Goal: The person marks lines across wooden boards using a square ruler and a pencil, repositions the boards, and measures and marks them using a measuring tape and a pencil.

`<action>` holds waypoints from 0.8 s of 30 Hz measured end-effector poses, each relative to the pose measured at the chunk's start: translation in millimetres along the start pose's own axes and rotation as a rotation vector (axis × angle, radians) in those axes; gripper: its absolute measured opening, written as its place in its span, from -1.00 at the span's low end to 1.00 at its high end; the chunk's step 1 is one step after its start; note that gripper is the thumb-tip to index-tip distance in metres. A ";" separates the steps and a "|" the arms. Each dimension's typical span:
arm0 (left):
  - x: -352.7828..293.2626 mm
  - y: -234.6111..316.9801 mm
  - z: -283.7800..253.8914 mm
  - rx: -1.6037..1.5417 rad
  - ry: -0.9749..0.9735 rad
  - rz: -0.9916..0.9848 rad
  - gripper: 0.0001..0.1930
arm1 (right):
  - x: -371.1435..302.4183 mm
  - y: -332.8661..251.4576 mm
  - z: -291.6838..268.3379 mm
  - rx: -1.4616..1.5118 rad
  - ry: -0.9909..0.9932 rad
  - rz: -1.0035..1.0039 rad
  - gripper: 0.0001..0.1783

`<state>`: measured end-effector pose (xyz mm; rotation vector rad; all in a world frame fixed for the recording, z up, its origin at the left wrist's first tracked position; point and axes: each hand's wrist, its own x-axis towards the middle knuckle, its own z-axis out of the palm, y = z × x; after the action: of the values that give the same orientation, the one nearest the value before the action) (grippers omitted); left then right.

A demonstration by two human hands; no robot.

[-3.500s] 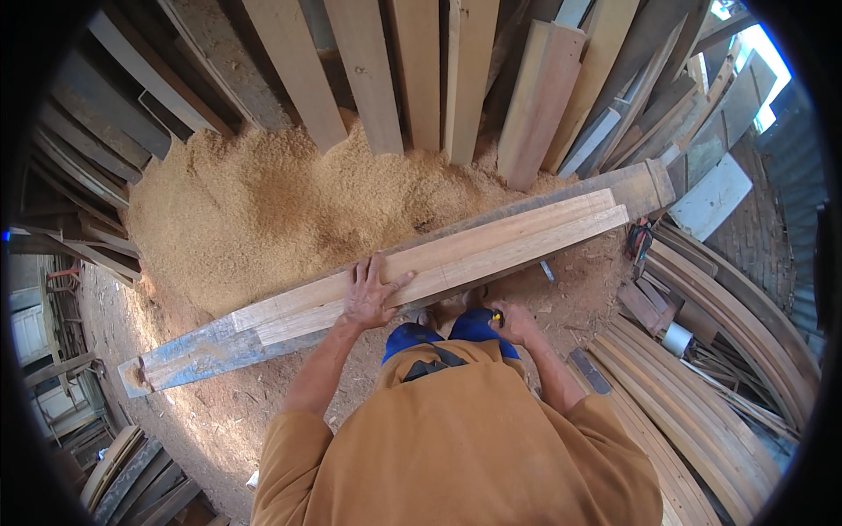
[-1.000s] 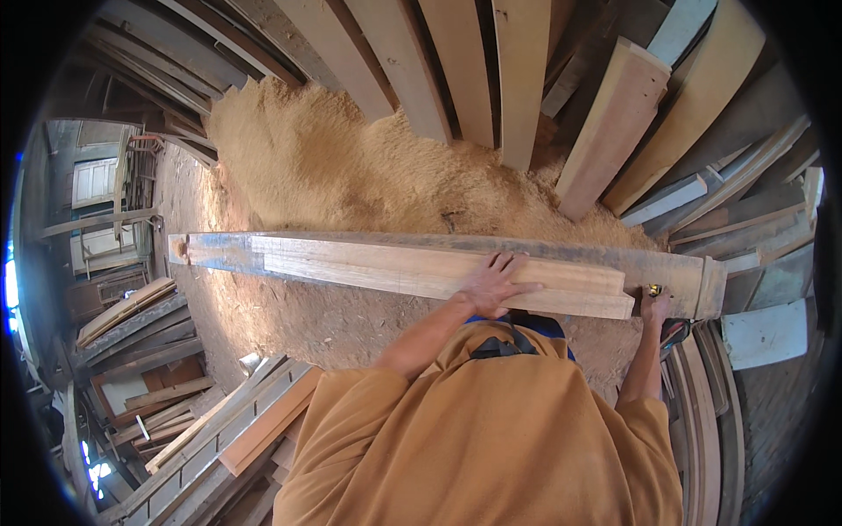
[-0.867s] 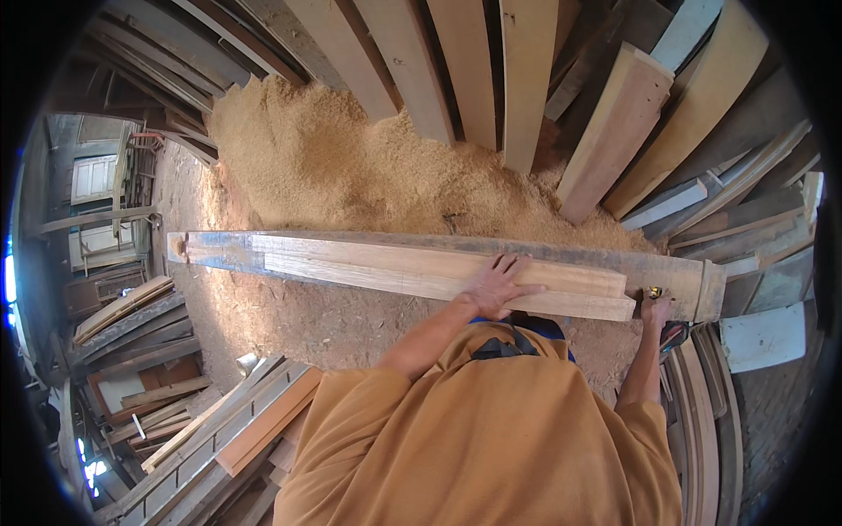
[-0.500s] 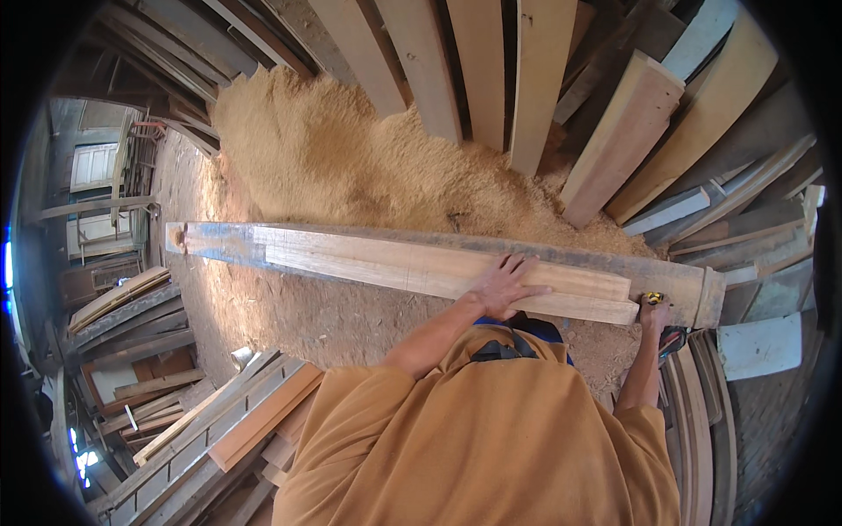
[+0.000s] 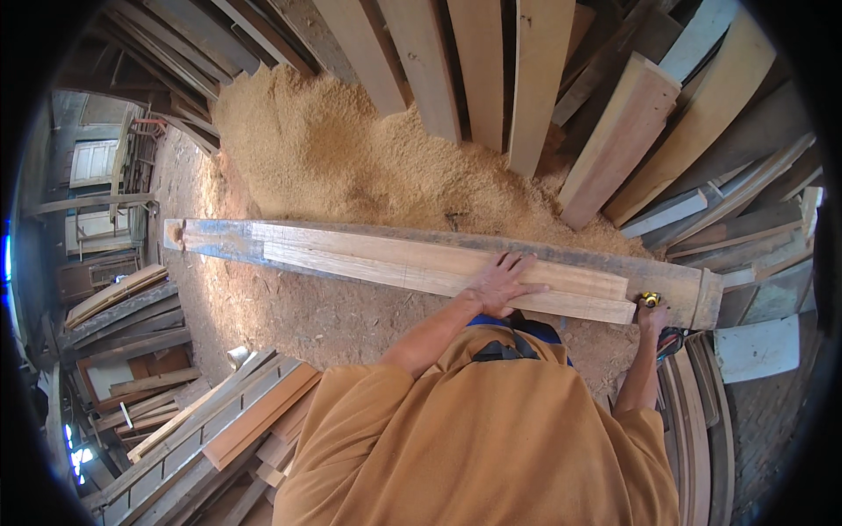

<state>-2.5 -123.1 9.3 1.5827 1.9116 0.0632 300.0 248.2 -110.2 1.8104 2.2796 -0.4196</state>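
Note:
Two long pale boards [image 5: 377, 265] lie side by side along a worn, partly blue-painted bench plank [image 5: 674, 287]. Across them near their right part rests my left hand [image 5: 502, 287], palm down with the fingers spread. Just past the boards' right end, over the bench plank, my right hand [image 5: 652, 317] is closed on a small yellow-and-black tape measure [image 5: 649, 299]. Its exact grip is partly hidden by the fingers, and no drawn-out blade can be made out.
Behind the bench lies a large sawdust heap [image 5: 351, 149], with several planks [image 5: 535, 88] leaning beyond it. Stacked lumber [image 5: 263, 416] is at the lower left. Beside my right forearm sits a dark tool with red parts [image 5: 672, 342], near curved boards [image 5: 693, 430].

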 end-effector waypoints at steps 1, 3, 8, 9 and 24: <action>-0.9 0.0 0.1 -0.001 -0.005 -0.008 0.02 | -2.1 -2.7 -0.9 0.003 0.000 -0.002 -0.13; -0.8 0.8 -0.1 0.001 -0.007 -0.011 0.01 | -3.4 -3.2 -3.6 0.010 -0.047 0.038 -0.10; 0.6 0.9 4.2 0.014 0.024 -0.015 0.01 | -0.5 5.8 -2.4 -0.007 -0.030 -0.015 -0.09; -0.7 0.5 4.0 0.016 0.022 -0.021 0.01 | -2.9 -0.5 -5.4 0.002 -0.067 -0.040 -0.10; -3.9 -0.1 3.3 0.064 0.058 0.007 0.02 | -1.8 -22.2 -52.2 1.397 -0.123 0.274 -0.47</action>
<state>-0.7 -127.9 8.4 1.6461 1.9702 0.0522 279.8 259.7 -58.5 2.3301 1.5478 -2.3579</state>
